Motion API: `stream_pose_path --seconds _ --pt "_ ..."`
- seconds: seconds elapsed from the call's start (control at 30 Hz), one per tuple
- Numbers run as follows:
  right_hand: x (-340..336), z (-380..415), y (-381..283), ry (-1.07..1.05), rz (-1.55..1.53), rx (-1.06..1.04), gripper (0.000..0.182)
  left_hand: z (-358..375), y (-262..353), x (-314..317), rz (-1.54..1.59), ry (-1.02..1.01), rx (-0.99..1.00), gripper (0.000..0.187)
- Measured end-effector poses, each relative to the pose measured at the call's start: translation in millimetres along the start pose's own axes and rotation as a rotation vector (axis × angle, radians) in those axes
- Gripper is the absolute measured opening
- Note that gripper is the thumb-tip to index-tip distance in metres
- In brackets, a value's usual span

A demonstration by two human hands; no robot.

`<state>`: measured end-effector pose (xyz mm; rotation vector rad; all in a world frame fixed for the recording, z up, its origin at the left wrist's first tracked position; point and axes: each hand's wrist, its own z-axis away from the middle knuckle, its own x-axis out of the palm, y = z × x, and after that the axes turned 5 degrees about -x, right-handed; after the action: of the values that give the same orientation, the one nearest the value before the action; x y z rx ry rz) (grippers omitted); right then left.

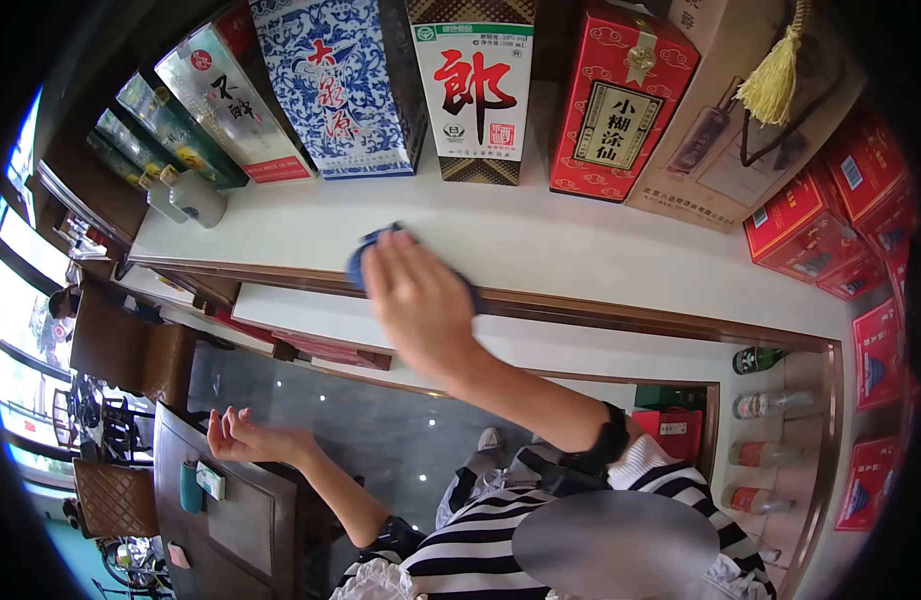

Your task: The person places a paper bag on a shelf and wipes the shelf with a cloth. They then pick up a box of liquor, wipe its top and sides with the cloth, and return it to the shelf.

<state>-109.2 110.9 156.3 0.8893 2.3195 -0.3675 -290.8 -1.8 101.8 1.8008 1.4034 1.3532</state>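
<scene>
My right hand presses down on a dark blue cloth at the front edge of a white shelf; the cloth shows on both sides of the fingers. Behind it stand a blue-and-white patterned box, a white box with a large red character and a red box. At the lower left, my left hand hangs in the air with loosely bent fingers, some apart, and nothing in them.
Small pale bottles and a white-and-red box stand at the shelf's left. A tan bag and red boxes are at the right. Bottles occupy a lower compartment. A brown table and chair are at the lower left.
</scene>
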Motion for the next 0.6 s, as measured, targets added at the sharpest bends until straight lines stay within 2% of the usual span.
stream_pose_path --seconds 0.03,0.1,0.13,0.17,0.23,0.3,0.37,0.4,0.43,0.47,0.5,0.53,0.6 --pt "9.8 -5.7 -8.7 0.022 -0.070 -0.043 0.031 -2.5 -0.5 -0.3 -0.009 0.005 -0.001 0.020" --pt "-2.9 -27.8 -19.5 -0.322 -0.504 0.000 0.030 -6.2 -0.5 -0.9 -0.007 0.005 -0.001 0.020" --pt "0.0 -32.8 -21.1 -0.406 -0.707 0.056 0.029 -7.7 -0.5 -0.6 -0.017 -0.005 0.010 0.020" --pt "-13.0 -40.7 -14.8 -0.567 -1.143 0.139 0.029 -9.3 -0.7 -0.3 -0.026 -0.016 0.020 0.021" --pt "-6.1 -10.6 -18.9 -0.428 -1.400 0.163 0.035 -15.4 -5.0 -0.8 -0.023 -0.021 0.019 0.020" --pt "-66.1 2.0 -6.7 -0.307 -1.281 0.248 0.035 -20.2 -16.7 -4.2 0.013 -0.020 0.028 0.018" --pt "-103.5 26.3 19.2 -0.082 -1.090 0.351 0.037 -21.7 -22.4 -5.1 -0.012 -0.024 0.029 0.017" --pt "-124.6 33.4 35.9 0.033 -0.873 0.397 0.035 -23.3 -27.1 -5.8 -0.026 -0.038 0.026 0.018" --pt "-139.4 42.0 49.2 0.142 -0.751 0.622 0.031 -23.9 -30.4 -7.4 -0.042 -0.052 0.022 0.018" --pt "-149.6 47.7 66.5 0.213 -0.412 0.674 0.029 -23.0 -28.8 -5.7 -0.037 -0.063 -0.012 0.019" --pt "-153.8 55.5 84.0 0.222 -0.201 0.766 0.027 -21.2 -28.6 -3.3 -0.035 -0.054 -0.014 0.019" --pt "-154.8 67.6 103.3 0.192 0.005 0.699 0.027 -20.1 -27.9 -1.5 -0.013 -0.063 -0.028 0.020" --pt "-151.4 82.1 121.5 0.015 0.278 0.780 0.027 -21.6 -28.2 0.8 0.014 -0.056 -0.036 0.020"
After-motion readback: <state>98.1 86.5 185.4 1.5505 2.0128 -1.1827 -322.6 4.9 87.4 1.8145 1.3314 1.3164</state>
